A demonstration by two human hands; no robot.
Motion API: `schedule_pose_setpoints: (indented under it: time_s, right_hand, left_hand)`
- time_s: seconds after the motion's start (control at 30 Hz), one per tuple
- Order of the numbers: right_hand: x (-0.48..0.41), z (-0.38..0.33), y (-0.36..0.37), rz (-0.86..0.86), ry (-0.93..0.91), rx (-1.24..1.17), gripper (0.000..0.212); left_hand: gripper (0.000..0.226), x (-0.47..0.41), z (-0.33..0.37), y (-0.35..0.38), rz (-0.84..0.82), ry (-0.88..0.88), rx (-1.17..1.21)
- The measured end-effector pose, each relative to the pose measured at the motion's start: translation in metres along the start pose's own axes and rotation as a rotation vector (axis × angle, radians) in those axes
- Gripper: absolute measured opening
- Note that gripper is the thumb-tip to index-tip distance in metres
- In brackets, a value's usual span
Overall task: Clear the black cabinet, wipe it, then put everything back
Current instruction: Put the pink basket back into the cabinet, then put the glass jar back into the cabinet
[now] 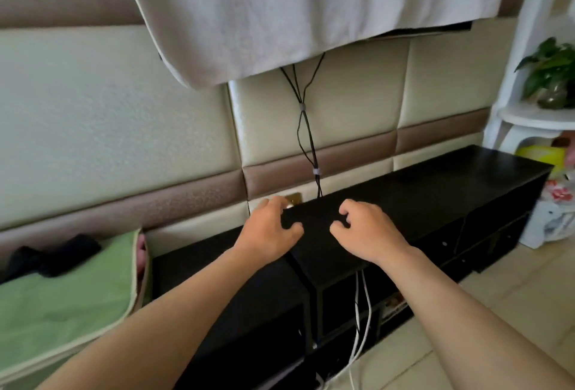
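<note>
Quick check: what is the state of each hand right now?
Left hand: curled at the back edge of the black cabinet; whether it has a grip cannot be told.
Right hand: loosely curled over the cabinet top, holding nothing.

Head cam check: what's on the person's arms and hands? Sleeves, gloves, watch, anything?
Nothing worn that shows. The left forearm and right forearm are bare right down to the frame edge, with no sleeve in view. The left hand and right hand are ungloved, with no watch or band at either wrist. No rings show, though the fingers are slightly blurred.
</note>
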State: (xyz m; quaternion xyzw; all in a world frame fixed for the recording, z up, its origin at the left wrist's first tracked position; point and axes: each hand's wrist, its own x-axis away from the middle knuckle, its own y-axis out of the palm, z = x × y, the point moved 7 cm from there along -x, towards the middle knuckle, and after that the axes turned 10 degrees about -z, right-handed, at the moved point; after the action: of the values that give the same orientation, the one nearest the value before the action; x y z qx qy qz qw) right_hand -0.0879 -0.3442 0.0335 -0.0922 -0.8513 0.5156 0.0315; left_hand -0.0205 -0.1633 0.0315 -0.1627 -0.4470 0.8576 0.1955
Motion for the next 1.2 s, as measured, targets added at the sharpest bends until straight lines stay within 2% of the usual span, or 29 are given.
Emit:
schedule_pose_setpoints:
  time_s: [0.07, 0.23, 0.33, 0.43, 0.7, 0.93, 1.2]
  right_hand:
    - [-0.004, -0.033, -0.020, -0.031, -0.012, -0.013, 0.042]
    - [-0.002, -0.142, -0.079, -0.067, -0.049, -0.093, 0.035]
    - [0.015, -0.220, -0.114, -0.137, -0.077, -0.143, 0.052]
    - [0.043, -0.296, -0.143, -0.237, -0.106, -0.174, 0.058]
    - [0.090, -0.445, -0.248, -0.323, -0.099, -0.121, 0.047]
    - [0.104, -0.528, -0.302, -0.325, -0.132, -0.083, 0.049]
    - [0.129, -0.557, -0.301, -0.362, -0.237, -0.097, 0.055]
  left_hand:
    - [0.055, 0.003, -0.001, -0.052, 0.034, -0.037, -0.052]
    - [0.061, 0.045, 0.000, -0.186, 0.021, -0.124, -0.157]
    - [0.061, 0.088, -0.003, -0.262, 0.001, -0.236, -0.101]
    - [0.059, 0.133, -0.001, -0.333, -0.013, -0.340, -0.066]
    - [0.061, 0.211, 0.032, -0.514, 0.071, -0.468, -0.052]
    - [0.059, 0.249, 0.039, -0.608, 0.098, -0.472, -0.076]
    - [0.056, 0.322, 0.031, -0.645, 0.228, -0.601, -0.065]
